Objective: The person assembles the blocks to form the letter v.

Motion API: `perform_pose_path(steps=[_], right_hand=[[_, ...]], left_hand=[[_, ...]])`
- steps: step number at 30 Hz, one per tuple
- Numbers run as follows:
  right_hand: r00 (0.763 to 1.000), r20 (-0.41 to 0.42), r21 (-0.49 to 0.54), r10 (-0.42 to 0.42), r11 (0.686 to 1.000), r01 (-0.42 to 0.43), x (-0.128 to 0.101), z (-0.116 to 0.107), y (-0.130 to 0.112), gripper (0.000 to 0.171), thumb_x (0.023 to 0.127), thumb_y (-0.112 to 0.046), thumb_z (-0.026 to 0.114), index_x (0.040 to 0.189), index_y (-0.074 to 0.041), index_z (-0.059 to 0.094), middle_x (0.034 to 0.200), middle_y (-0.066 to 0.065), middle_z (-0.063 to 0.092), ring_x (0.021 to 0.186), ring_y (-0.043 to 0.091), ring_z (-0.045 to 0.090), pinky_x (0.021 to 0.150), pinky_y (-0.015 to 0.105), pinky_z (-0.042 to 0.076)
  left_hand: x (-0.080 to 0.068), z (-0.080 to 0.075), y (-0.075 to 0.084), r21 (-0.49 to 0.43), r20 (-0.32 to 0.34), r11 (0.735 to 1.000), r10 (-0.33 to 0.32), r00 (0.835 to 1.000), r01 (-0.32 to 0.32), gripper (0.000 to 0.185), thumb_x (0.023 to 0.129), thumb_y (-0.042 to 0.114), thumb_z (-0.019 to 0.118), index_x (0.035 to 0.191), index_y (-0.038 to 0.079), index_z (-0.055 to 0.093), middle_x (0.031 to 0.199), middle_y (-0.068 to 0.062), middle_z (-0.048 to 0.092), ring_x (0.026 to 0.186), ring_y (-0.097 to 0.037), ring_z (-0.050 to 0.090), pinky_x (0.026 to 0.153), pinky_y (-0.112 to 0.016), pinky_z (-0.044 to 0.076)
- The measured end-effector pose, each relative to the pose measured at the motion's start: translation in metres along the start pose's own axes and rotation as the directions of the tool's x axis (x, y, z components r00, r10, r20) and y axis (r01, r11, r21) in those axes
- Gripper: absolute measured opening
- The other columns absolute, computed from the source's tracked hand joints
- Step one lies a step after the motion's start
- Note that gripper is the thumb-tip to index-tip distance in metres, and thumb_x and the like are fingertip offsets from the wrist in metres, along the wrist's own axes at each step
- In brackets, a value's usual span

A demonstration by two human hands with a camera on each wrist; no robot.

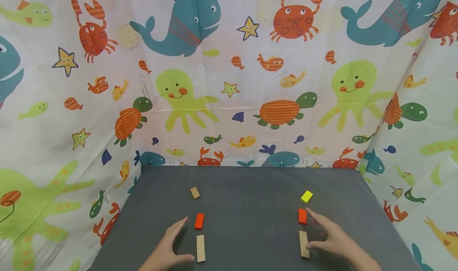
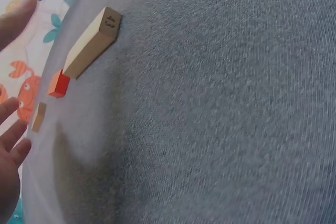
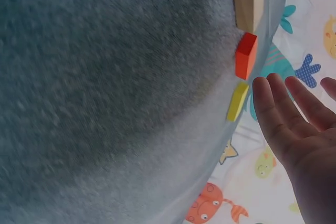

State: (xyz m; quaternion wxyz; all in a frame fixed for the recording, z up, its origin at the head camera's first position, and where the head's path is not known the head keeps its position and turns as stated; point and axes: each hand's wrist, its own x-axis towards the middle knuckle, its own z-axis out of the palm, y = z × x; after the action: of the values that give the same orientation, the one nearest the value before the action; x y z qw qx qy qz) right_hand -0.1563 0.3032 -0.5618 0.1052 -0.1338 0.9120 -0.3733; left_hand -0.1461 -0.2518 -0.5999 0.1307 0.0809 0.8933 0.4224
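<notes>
Two columns of blocks lie on a grey table (image 1: 250,207). In the left column are a small wooden block (image 1: 195,192), an orange block (image 1: 199,221) and a long wooden block (image 1: 200,248). My left hand (image 1: 186,239) rests open beside them, its thumb close to the long block. The left wrist view shows that long block (image 2: 92,43) stamped 43. In the right column are a yellow block (image 1: 306,196), an orange block (image 1: 302,215) and a long wooden block (image 1: 303,243). My right hand (image 1: 309,228) is spread open just right of them, holding nothing. Its index finger is near the orange block (image 3: 245,55).
A sea-animal print cloth (image 1: 229,84) hangs as a backdrop behind the table and drapes down both sides. The table's left edge (image 1: 118,219) and right edge (image 1: 386,219) slope outward toward me. Bare grey surface lies between the two columns.
</notes>
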Motion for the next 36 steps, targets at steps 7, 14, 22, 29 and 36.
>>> perform_pose_path(steps=[7, 14, 22, 29, 36], right_hand=[[0.999, 0.032, 0.025, 0.012, 1.0, -0.013, 0.001, 0.008, 0.008, 0.106, 0.069, -0.033, 0.092, 0.153, 0.001, 0.037, 0.142, 0.034, 0.048, 0.116, 0.045, 0.057, 0.076, 0.04, 0.061], [0.991, 0.063, 0.026, 0.12, 0.992, -0.122, 0.003, 0.015, 0.011, 0.11, 0.067, -0.039, 0.092, 0.154, 0.001, 0.036, 0.147, 0.034, 0.044, 0.123, 0.048, 0.055, 0.08, 0.045, 0.06], [0.969, 0.049, -0.029, 0.242, 0.97, -0.241, 0.002, 0.027, 0.009, 0.112, 0.062, -0.049, 0.093, 0.151, -0.001, 0.044, 0.145, 0.024, 0.052, 0.125, 0.04, 0.055, 0.093, 0.056, 0.054], [0.975, 0.096, -0.009, 0.2, 0.98, -0.2, 0.001, 0.028, 0.013, 0.096, 0.066, -0.047, 0.091, 0.144, -0.004, 0.054, 0.134, 0.018, 0.057, 0.11, 0.029, 0.059, 0.086, 0.051, 0.057], [0.973, 0.147, 0.001, 0.178, 0.984, -0.18, 0.003, 0.033, 0.012, 0.091, 0.066, -0.04, 0.093, 0.141, -0.004, 0.056, 0.135, 0.02, 0.056, 0.111, 0.03, 0.058, 0.087, 0.054, 0.056]], left_hand=[[0.002, 0.007, -0.001, -0.049, 0.026, 0.998, 0.032, 0.999, -0.03, 0.089, 0.08, 0.039, 0.086, 0.151, 0.012, 0.04, 0.146, -0.014, 0.042, 0.132, -0.036, 0.046, 0.101, -0.056, 0.046], [0.003, 0.017, -0.004, -0.031, 0.07, 0.998, 0.055, 0.996, -0.053, 0.086, 0.082, 0.041, 0.084, 0.15, 0.01, 0.042, 0.143, -0.012, 0.046, 0.126, -0.032, 0.05, 0.104, -0.055, 0.045], [0.008, 0.029, -0.006, 0.0, 0.103, 0.998, 0.064, 0.993, -0.064, 0.088, 0.081, 0.043, 0.084, 0.151, 0.008, 0.042, 0.145, -0.016, 0.045, 0.128, -0.039, 0.046, 0.1, -0.062, 0.044], [0.009, 0.034, -0.008, -0.012, 0.142, 0.993, 0.117, 0.983, -0.116, 0.085, 0.083, 0.043, 0.082, 0.15, 0.006, 0.044, 0.143, -0.017, 0.043, 0.124, -0.04, 0.044, 0.097, -0.062, 0.045], [0.011, 0.035, -0.006, 0.005, 0.149, 0.995, 0.097, 0.984, -0.099, 0.099, 0.08, 0.042, 0.085, 0.155, 0.001, 0.036, 0.142, -0.019, 0.042, 0.123, -0.037, 0.044, 0.093, -0.058, 0.046]])
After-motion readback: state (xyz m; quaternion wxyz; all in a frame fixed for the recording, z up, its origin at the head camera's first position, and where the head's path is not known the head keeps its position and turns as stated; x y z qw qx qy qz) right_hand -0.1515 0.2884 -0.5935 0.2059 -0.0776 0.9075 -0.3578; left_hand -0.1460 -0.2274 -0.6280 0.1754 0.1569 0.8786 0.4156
